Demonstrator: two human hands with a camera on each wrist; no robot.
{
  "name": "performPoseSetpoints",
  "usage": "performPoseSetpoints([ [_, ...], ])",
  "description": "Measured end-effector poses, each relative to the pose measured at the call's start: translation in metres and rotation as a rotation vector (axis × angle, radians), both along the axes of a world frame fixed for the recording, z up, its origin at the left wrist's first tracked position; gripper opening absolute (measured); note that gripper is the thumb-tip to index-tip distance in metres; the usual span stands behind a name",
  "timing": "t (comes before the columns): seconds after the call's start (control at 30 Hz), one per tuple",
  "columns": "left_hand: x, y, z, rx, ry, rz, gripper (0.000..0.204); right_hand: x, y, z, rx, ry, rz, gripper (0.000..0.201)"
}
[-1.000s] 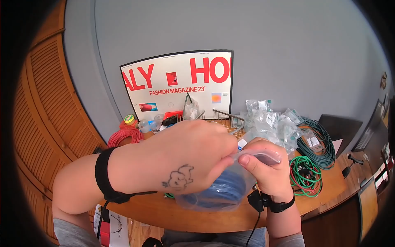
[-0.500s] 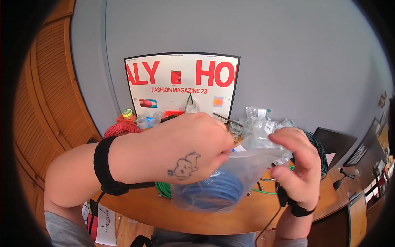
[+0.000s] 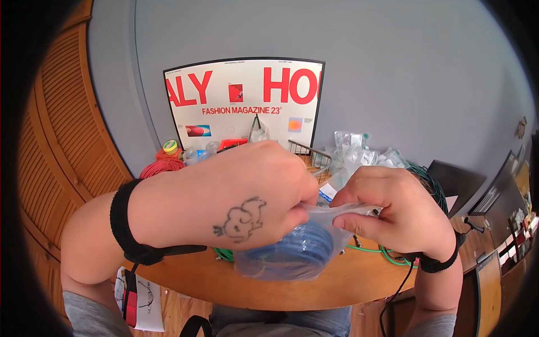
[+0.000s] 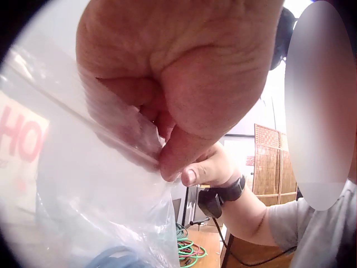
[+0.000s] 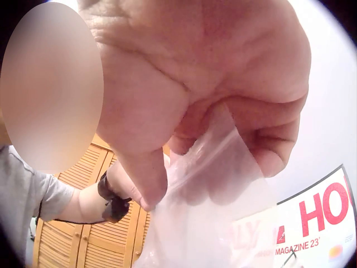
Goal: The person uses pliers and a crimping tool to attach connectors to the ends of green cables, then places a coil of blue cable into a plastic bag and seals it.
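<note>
A clear plastic bag (image 3: 331,247) hangs above the table's front part with a coil of blue cable (image 3: 297,247) inside it. The left hand (image 3: 252,196) pinches the bag's top edge between thumb and curled fingers; in the left wrist view that hand (image 4: 178,78) grips the film near the seal line. Close beside it, the right hand (image 3: 398,208) pinches the same top edge farther right. The right wrist view shows the bag's corner (image 5: 212,167) between thumb and fingers of the right hand (image 5: 206,72).
Behind the hands stand a framed poster (image 3: 241,101) and a wire basket (image 3: 314,157). Small clear bags (image 3: 356,154) are piled at the back right, near dark green cable (image 3: 429,185). Red cable (image 3: 160,168) lies at the left, green cable (image 3: 393,255) at the right of the wooden table (image 3: 264,292).
The right hand let go of the bag's edge, moved right with its fingers apart, then came back and pinches the edge again. The left hand has kept its grip.
</note>
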State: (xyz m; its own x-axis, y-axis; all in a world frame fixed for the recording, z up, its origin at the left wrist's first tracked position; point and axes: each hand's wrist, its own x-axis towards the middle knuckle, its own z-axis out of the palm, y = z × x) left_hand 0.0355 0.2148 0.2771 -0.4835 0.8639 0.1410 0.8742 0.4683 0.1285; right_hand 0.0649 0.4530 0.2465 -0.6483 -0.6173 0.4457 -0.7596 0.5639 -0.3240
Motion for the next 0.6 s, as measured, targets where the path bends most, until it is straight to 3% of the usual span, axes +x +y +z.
performPoseSetpoints([
  [0.27,0.009,-0.006,0.005,0.032,0.048,-0.033,0.011,0.007,-0.007,-0.002,-0.037,0.069,-0.033,0.008],
  [0.37,0.010,-0.010,0.008,0.032,0.000,0.067,0.012,0.009,-0.007,-0.003,-0.054,0.104,-0.046,0.007],
  [0.6,0.012,-0.006,-0.005,0.030,0.101,0.031,0.010,0.015,-0.020,0.004,0.054,0.277,-0.055,0.016],
])
